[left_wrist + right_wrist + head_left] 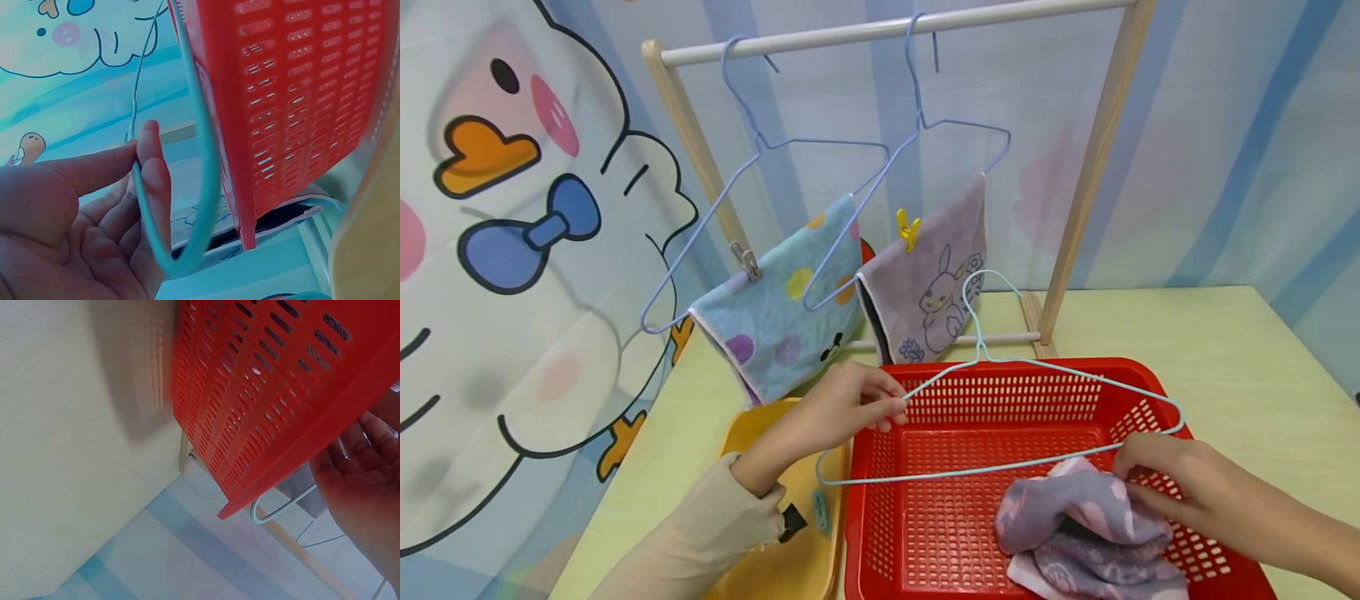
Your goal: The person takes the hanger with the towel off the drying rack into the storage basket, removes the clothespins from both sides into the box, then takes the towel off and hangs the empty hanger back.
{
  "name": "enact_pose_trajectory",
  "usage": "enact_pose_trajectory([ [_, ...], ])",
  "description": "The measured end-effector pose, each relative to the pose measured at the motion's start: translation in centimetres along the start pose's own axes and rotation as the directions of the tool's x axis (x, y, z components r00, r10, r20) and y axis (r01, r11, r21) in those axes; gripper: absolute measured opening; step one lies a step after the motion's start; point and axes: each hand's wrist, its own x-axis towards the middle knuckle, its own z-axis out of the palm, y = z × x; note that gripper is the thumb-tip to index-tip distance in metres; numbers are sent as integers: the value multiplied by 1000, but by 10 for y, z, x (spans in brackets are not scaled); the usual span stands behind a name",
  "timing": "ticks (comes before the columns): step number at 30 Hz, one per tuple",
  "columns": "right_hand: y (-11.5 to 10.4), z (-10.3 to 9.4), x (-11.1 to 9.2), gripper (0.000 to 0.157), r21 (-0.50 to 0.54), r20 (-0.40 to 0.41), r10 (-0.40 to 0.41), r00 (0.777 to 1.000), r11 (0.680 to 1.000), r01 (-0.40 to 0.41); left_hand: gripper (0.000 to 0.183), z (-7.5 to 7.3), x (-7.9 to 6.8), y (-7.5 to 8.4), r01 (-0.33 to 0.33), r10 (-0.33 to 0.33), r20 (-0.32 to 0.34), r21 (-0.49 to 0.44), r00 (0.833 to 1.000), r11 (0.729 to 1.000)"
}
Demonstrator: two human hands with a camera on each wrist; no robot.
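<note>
My left hand (857, 402) pinches a pale mint wire hanger (970, 473) by its left shoulder, thumb against fingers. In the left wrist view the hanger's rounded corner (200, 231) hangs just beyond the left hand (106, 219). The hanger lies tilted over a red perforated basket (1150, 375). My right hand (1180, 483) grips a crumpled purple-and-pink towel (1090, 525) in the basket, close to the right end of the hanger's lower bar. In the right wrist view the basket wall hides the right hand's (369, 481) fingertips and most of the towel.
Behind stands a rack with a white rail (842, 35). Two blue-violet hangers on it carry a dotted blue towel (790, 308) with a grey clip and a mauve rabbit towel (940, 283) with a yellow clip. A yellow tray (752, 575) holds a teal clip (822, 510).
</note>
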Motion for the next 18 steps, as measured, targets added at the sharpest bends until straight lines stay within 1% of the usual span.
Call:
enact_pose_trajectory([
  [3, 0, -5, -1, 49, -21, -6, 30, 1000, 999, -30, 14, -1, -2, -1, 6, -6, 10, -60, 1000, 998],
  [7, -1, -9, 0, 49, -16, -25, 50, 998, 999, -51, 17, -1, -3, -4, 4, -2, 23, -99, 1000, 995],
  [10, -2, -12, 1, 51, -6, -59, 43, 997, 999, -44, 19, -2, -3, -6, -26, 28, 18, -95, 999, 995],
  [12, -2, -15, 2, 51, 0, -74, 57, 996, 998, -57, 20, -3, -4, -6, -51, 52, 10, -102, 999, 993],
  [15, -3, -23, 3, 46, 13, -88, 121, 989, 993, -121, 21, -4, -6, -3, -83, 84, 4, -132, 996, 988],
  [18, -4, -33, 5, 38, 64, -108, 217, 970, 975, -211, 21, -6, -9, 0, -92, 92, -6, -141, 996, 986],
])
